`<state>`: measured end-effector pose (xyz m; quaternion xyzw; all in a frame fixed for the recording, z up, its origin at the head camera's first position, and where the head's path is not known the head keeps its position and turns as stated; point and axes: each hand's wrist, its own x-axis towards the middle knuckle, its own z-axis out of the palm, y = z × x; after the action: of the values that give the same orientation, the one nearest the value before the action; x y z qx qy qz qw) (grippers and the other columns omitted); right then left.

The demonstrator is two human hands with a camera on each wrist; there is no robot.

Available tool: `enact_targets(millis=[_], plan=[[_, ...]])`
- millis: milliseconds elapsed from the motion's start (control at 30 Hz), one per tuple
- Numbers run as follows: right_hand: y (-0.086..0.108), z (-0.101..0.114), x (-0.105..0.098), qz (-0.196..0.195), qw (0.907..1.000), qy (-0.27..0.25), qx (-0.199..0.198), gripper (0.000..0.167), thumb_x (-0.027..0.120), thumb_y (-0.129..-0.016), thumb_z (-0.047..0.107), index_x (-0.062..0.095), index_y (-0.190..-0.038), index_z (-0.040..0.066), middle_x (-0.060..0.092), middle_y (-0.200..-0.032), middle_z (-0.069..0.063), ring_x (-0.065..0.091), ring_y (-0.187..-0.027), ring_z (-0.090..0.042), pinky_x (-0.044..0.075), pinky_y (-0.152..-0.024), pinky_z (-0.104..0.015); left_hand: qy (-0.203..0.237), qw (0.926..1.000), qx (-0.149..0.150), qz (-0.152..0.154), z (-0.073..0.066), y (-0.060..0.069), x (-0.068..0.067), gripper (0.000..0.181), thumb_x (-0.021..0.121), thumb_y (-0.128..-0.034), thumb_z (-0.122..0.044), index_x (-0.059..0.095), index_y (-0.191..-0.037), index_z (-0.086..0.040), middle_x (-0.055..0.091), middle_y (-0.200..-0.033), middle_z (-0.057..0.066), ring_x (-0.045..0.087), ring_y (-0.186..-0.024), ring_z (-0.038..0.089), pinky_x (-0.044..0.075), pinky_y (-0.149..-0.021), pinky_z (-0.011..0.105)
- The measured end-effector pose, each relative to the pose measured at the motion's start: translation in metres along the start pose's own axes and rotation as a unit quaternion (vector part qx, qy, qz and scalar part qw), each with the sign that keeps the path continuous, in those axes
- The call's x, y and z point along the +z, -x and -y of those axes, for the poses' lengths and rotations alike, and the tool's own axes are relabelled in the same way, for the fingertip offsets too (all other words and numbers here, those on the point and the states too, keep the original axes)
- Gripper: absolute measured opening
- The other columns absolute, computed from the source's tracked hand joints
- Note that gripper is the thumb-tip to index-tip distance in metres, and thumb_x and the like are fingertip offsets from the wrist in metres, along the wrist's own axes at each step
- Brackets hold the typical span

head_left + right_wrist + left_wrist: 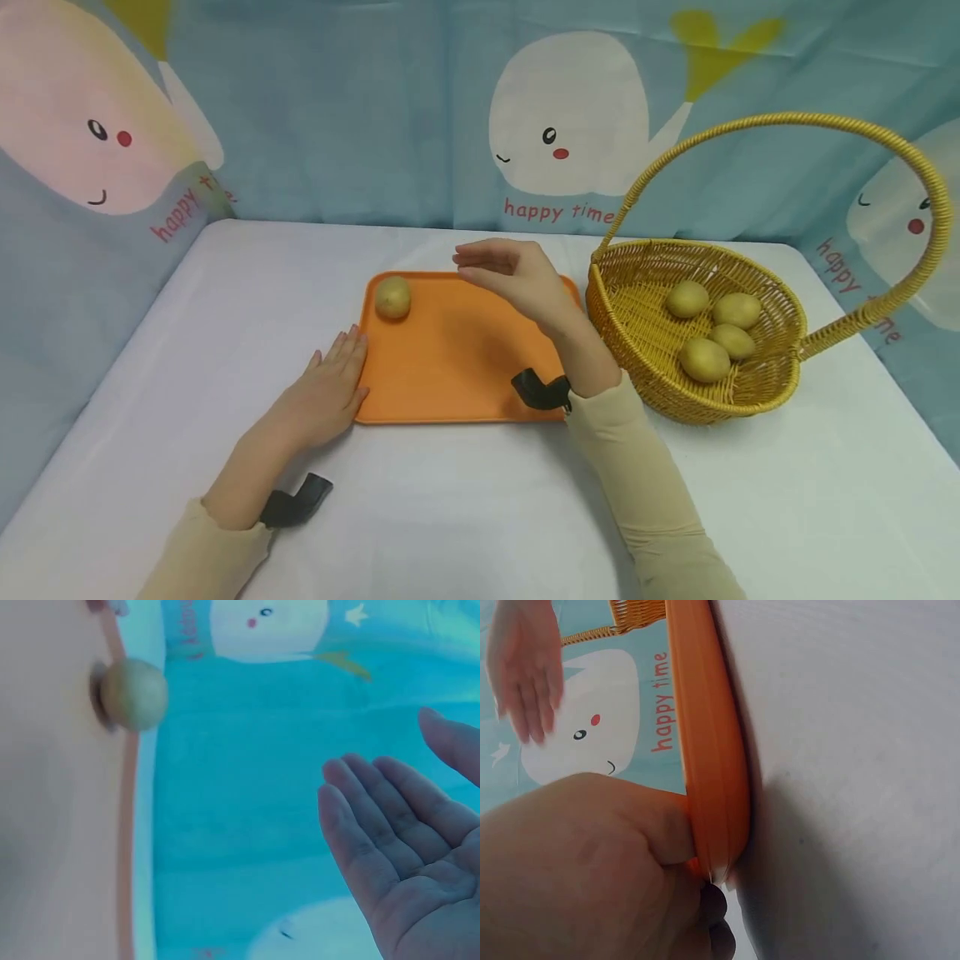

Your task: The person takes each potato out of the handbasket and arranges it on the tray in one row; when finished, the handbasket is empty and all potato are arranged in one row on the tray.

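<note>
My left hand [326, 404] rests flat at the left edge of the orange tray [427, 367], its fingers extended and touching the rim. Close up in the left wrist view, this hand [592, 862] lies against the tray's side wall [712, 735]. A single potato [393, 297] sits in the tray's far left corner. Above the far part of the tray hovers my right hand [517, 271], holding nothing. The right wrist view shows this hand [412, 847] with its palm bare and fingers nearly straight, apart from the potato [135, 694].
A wicker basket [622, 346] with a tall arched handle [795, 119] stands right of the tray. Several potatoes [705, 360] lie inside it. The white tabletop [420, 517] ends at a blue printed curtain [337, 117] behind.
</note>
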<state>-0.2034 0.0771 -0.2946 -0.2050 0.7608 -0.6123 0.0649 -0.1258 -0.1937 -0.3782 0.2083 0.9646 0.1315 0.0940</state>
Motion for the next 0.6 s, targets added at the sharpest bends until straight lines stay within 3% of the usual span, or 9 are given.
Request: enact_targets(millis=[200,600], plan=[[0.037,0.008,-0.035,-0.013,0.999,0.043,-0.003,0.029,0.066,-0.088,0.006,0.065,-0.116,-0.003,0.066,-0.113,-0.013,0.065,-0.1,-0.019,0.05,-0.088,-0.03,0.003,1.0,-0.002,-0.002,0.004,0.001,0.001,0.065,0.047,-0.0973,-0.017,0.014,-0.144,0.015,0.007,-0.152,0.031,0.008,-0.139,0.045,0.014,-0.106,0.063],[0.108,-0.011,-0.105,-0.044,0.9915,0.121,0.022,0.032,0.064,-0.09,0.008,0.061,-0.116,-0.009,0.065,-0.113,-0.017,0.065,-0.101,-0.014,0.051,-0.083,-0.022,0.013,0.9999,0.001,-0.002,0.003,0.0,0.002,0.066,0.046,-0.0979,-0.018,0.013,-0.145,0.013,0.006,-0.152,0.03,0.006,-0.14,0.044,0.012,-0.106,0.063]])
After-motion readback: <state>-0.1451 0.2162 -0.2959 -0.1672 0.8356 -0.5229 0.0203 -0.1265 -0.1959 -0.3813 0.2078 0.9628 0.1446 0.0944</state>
